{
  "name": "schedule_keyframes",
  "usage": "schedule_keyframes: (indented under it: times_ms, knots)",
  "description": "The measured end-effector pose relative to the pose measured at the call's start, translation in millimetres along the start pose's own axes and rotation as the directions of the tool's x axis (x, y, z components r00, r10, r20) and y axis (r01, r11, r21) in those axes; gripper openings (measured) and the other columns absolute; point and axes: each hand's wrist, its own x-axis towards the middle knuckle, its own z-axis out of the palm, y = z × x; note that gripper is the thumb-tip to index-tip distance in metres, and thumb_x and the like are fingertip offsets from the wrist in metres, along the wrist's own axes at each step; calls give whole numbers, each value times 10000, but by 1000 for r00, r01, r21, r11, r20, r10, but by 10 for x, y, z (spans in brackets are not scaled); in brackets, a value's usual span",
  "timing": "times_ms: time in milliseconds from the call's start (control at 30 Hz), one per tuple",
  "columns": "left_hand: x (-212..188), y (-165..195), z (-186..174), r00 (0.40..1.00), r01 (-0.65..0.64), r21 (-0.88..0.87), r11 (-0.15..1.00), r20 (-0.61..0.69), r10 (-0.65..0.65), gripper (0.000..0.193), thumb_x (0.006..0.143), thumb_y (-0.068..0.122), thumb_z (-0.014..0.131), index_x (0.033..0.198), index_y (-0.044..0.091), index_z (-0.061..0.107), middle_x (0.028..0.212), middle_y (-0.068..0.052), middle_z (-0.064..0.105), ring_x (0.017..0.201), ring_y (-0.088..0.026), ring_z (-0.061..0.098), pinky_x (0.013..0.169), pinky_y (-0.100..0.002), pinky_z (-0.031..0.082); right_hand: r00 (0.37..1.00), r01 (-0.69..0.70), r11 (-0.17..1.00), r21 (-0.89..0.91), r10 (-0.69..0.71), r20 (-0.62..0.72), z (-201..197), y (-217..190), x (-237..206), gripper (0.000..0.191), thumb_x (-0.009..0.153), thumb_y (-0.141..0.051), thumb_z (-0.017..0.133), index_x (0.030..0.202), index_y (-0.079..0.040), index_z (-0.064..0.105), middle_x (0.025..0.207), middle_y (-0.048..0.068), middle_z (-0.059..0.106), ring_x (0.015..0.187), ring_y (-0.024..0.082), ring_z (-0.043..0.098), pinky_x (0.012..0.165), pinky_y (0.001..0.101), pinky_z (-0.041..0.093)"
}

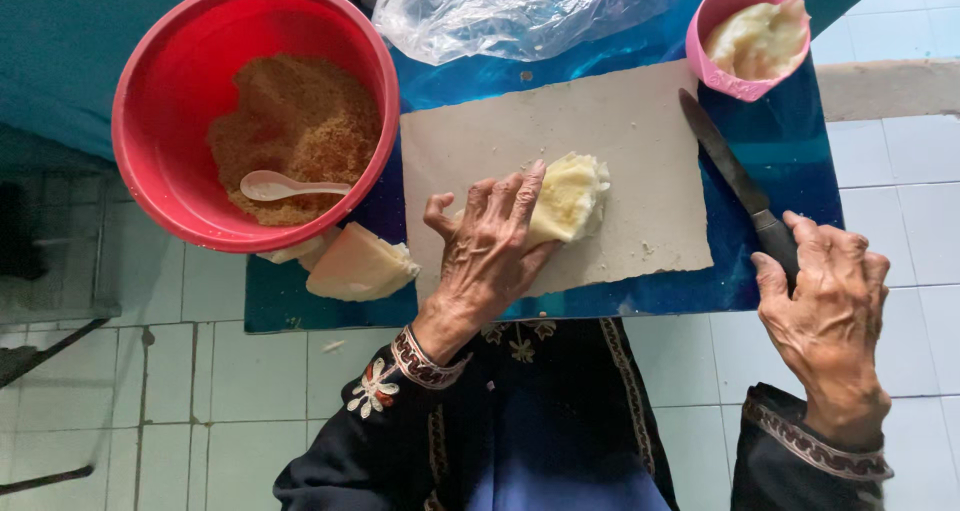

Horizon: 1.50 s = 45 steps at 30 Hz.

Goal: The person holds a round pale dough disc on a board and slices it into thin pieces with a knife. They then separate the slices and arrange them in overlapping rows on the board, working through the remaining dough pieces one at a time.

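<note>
My left hand (pixel 485 256) presses its fingers on a pale yellow lump of dough (pixel 570 196) that lies on a sheet of brown paper (pixel 620 131). My right hand (pixel 825 306) rests at the right edge of the small blue table (pixel 790 141), its fingers on the dark handle of a knife (pixel 735 186). The knife's blade lies on the table and points up toward a pink bowl (pixel 710 66).
A big red bowl (pixel 165 101) at the left holds brown crumbs and a white spoon (pixel 285 186). Folded dough pieces (pixel 355 266) lie below it. The pink bowl holds pale paste. A crumpled clear plastic bag (pixel 510 11) lies at the top. White floor tiles surround the table.
</note>
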Motion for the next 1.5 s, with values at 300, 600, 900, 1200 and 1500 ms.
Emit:
schedule_keyframes:
  times_ms: [300, 600, 900, 1200, 1500]
  knots:
    - [-65, -7, -180, 996, -12, -153, 988, -86, -2, 1159, 630, 627, 838, 1548, 119, 344, 1380, -109, 576, 1291, -268, 491, 1009, -566, 194, 984, 177, 983, 56, -176, -23, -99, 2, -285, 114, 1153, -106, 588, 1214, -57, 506, 1175, 189, 616, 970, 266, 638, 813, 342, 556]
    - [-150, -64, -163, 992, 102, -127, 987, -58, -110, 1087, 724, 581, 873, 1567, 126, 360, 1264, 9, 633, 1262, -212, 526, 1009, -547, 213, 977, -93, 752, 653, -59, 206, -440, -980, -441, 536, 950, -160, 632, 1471, -144, 509, 1060, 188, 727, 785, 219, 729, 634, 365, 575]
    - [-217, -86, -189, 989, 93, -275, 957, -82, -119, 1158, 655, 492, 931, 1581, 128, 338, 1344, 27, 660, 1281, -222, 523, 1025, -510, 237, 962, -113, 931, 346, 16, 272, -469, -1157, -333, 556, 956, -136, 672, 1491, -170, 526, 1018, 154, 702, 834, 340, 701, 715, 423, 548]
    - [-288, -120, -214, 975, 145, -481, 865, -79, -208, 1090, 738, 372, 907, 1599, 120, 288, 1456, -19, 593, 1262, -161, 576, 1032, -427, 293, 976, -95, 795, 599, -43, 211, -530, -1155, -468, 531, 956, -140, 633, 1475, -130, 520, 1241, 216, 706, 947, 309, 759, 742, 371, 593]
    - [-297, -122, -197, 987, 95, -389, 916, -79, -136, 779, 803, 290, 843, 1480, 165, 479, 1469, -62, 568, 1325, -214, 536, 1054, -435, 277, 984, 61, 853, 518, -138, 112, -528, -1332, -496, 571, 935, -87, 651, 1486, -111, 503, 1212, 244, 680, 1008, 404, 712, 778, 404, 589]
